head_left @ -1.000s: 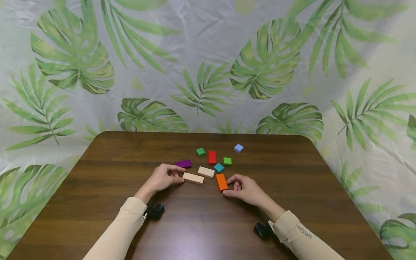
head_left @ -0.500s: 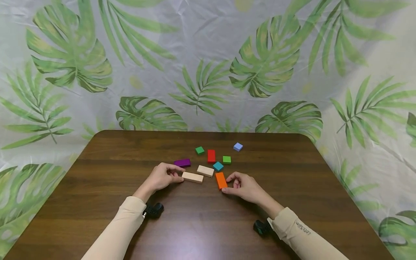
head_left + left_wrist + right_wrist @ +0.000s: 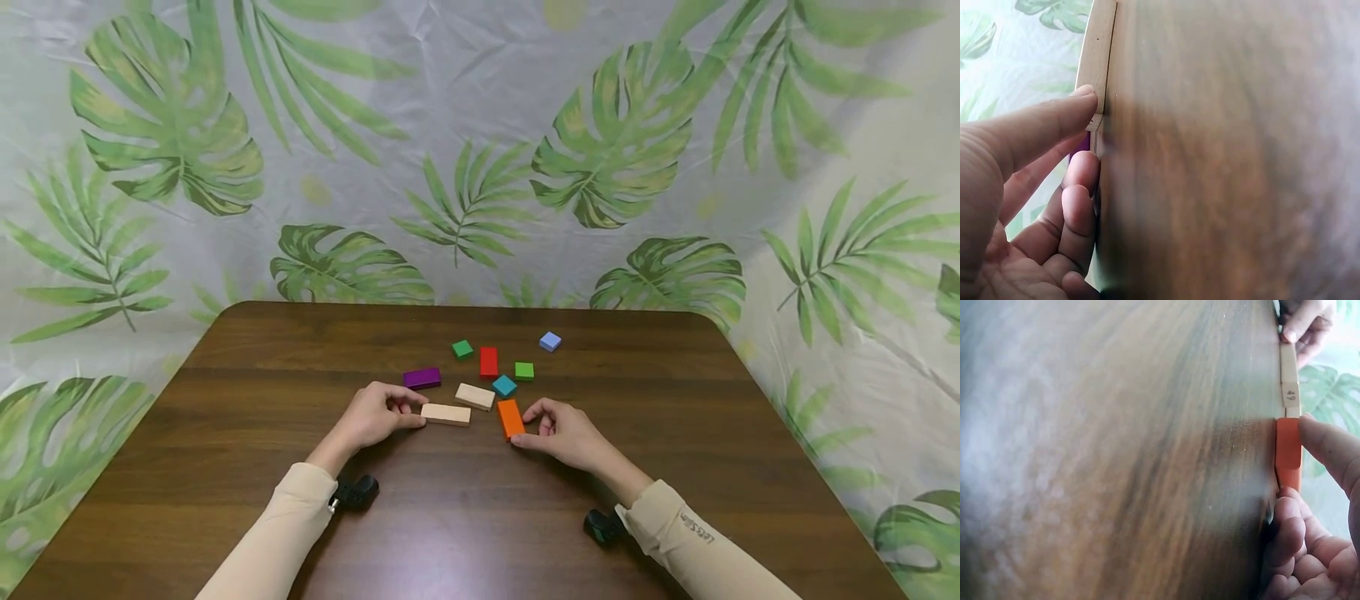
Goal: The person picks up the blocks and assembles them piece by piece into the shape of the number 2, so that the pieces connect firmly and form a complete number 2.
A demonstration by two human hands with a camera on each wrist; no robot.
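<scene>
My left hand (image 3: 375, 414) pinches the left end of a plain wooden block (image 3: 446, 415) between thumb and index finger. In the left wrist view, the thumb lies on the near side of that wooden block (image 3: 1095, 56). Across from it, my right hand (image 3: 564, 433) holds an orange block (image 3: 511, 418), thumb at its near corner and index finger along its right side. The right wrist view shows the thumb at the orange block (image 3: 1289, 442), other fingers curled beside it. A second plain wooden block (image 3: 475, 397) lies just behind, between the two held ones.
Around them on the brown wooden table (image 3: 450, 533) lie a purple block (image 3: 422, 378), a teal piece (image 3: 505, 386), a red block (image 3: 489, 362), a light green piece (image 3: 524, 372), a darker green piece (image 3: 462, 349) and a pale blue piece (image 3: 551, 342). A leaf-patterned sheet (image 3: 487, 108) hangs behind.
The wooden block in my left hand has turned slightly, its left end coming a little nearer. My right thumb has shifted slightly left onto the orange block's near corner.
</scene>
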